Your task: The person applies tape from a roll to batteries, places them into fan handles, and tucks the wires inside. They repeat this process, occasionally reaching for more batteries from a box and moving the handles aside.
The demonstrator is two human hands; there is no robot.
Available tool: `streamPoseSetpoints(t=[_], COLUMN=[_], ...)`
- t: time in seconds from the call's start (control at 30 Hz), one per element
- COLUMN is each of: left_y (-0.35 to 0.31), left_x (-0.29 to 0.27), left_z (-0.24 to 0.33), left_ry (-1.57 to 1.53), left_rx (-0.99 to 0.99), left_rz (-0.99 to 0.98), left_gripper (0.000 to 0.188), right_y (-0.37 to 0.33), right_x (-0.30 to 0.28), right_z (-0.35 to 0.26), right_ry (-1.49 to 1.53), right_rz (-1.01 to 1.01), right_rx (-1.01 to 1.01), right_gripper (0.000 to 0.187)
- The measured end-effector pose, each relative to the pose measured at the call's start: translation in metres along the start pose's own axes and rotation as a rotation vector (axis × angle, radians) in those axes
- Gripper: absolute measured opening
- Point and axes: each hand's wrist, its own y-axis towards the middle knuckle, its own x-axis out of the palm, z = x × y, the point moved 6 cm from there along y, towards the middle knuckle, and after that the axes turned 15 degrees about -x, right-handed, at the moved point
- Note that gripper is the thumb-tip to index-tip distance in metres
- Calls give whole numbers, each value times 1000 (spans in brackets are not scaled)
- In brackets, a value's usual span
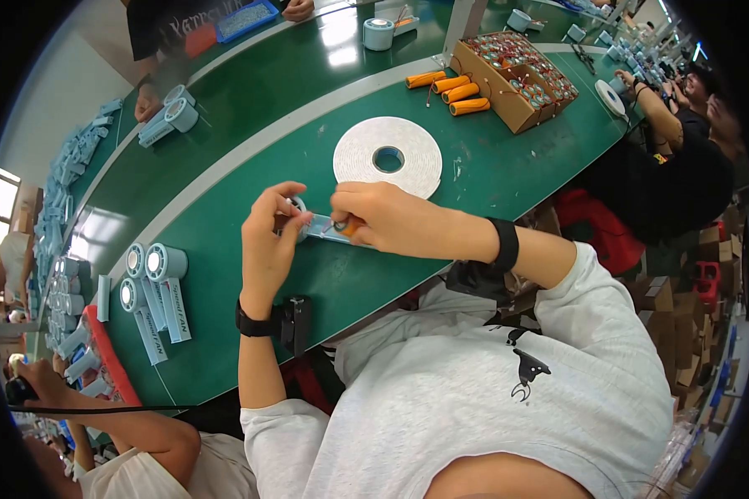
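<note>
A light-blue handheld fan lies across the green workbench in front of me, its handle showing a hollow channel. My left hand has its thumb and fingers curled around the fan's head end. Over the other end of the handle, my right hand is closed on an orange battery, which is mostly hidden by the fingers. Whether the battery sits inside the channel I cannot tell. Just beyond my right hand lies a large roll of white foam tape.
Several wrapped orange batteries lie beside a cardboard box packed with small motor parts. Assembled fans rest on the left of the bench, near a red bin edge. Behind runs a green conveyor. Co-workers sit on both sides.
</note>
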Motion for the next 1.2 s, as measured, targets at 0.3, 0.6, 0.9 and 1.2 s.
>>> streamPoseSetpoints(t=[0.3, 0.6, 0.9, 1.2], left_y=[4, 4, 6, 11], left_x=[6, 9, 9, 12], left_z=[-11, -13, -13, -15], left_ry=[-1, 74, 189, 156], left_rx=[133, 120, 175, 117], left_rz=[23, 61, 89, 95], left_gripper=[17, 17, 18, 18], right_y=[14, 14, -2, 19], right_x=[22, 30, 11, 16], right_z=[28, 34, 63, 49], right_ry=[-112, -196, 435, 50], right_rz=[-164, 216, 489, -26], right_rx=[26, 8, 181, -63], right_gripper=[17, 14, 12, 17])
